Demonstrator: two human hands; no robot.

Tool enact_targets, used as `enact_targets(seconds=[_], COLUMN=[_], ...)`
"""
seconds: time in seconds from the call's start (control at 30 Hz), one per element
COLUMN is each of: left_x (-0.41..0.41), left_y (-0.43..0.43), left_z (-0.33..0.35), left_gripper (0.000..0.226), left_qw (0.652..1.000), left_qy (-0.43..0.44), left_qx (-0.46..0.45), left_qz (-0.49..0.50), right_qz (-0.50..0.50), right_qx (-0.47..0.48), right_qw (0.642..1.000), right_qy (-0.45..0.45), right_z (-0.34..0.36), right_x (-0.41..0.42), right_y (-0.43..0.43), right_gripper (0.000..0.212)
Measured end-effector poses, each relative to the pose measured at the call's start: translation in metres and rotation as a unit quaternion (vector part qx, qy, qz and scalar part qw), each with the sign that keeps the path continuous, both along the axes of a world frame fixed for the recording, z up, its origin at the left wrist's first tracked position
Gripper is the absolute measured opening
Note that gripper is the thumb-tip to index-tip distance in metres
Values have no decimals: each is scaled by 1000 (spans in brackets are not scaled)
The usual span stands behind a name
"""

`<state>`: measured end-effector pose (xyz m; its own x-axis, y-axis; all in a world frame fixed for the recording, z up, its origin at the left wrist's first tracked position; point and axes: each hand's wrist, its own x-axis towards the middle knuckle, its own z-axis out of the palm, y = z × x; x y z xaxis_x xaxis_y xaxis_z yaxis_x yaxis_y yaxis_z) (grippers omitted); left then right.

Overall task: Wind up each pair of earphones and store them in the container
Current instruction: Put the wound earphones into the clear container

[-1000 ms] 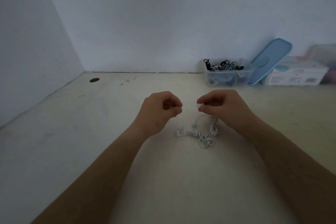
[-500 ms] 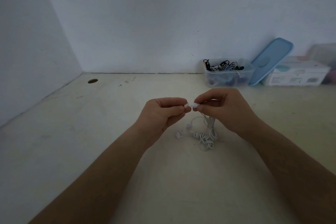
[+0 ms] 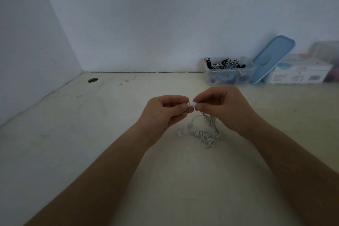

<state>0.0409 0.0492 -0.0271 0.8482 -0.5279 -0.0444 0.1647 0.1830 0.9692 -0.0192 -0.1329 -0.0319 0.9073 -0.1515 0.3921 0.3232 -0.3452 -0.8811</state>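
White earphones (image 3: 205,134) lie as a loose tangle on the table below my hands, with one earbud lying to the left of the bundle. My left hand (image 3: 163,113) and my right hand (image 3: 222,108) meet above it, each pinching the same small white end piece between thumb and fingertips. Cable strands run down from my right hand to the tangle. A clear plastic container (image 3: 229,71) holding several wound earphones stands open at the back right against the wall.
A blue lid (image 3: 271,58) leans on the wall beside the container. A white box (image 3: 300,75) sits further right. The cream table (image 3: 91,134) has a round hole (image 3: 92,80) at the back left. Walls close the left and back sides.
My hands came together: a second ago they were apart, and now both pinch the white end piece. The cable has lifted slightly off the table under my right hand.
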Motion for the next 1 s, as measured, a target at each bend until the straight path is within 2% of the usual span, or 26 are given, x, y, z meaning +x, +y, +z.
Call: enact_targets(seconds=[0.4,1.0], left_x=[0,-1], left_y=[0,3], left_z=[0,0], left_gripper=[17,15], left_qw=[1000,999], left_qy=[-17,-22], left_qx=[11,7], left_qz=[-13,-49], right_qz=[-13,38], right_qx=[-18,-9], right_qw=[1000,999], right_qy=[12,19], right_z=[2,5], right_x=[-2,-5], right_y=[-1,-1], right_gripper=[11,12])
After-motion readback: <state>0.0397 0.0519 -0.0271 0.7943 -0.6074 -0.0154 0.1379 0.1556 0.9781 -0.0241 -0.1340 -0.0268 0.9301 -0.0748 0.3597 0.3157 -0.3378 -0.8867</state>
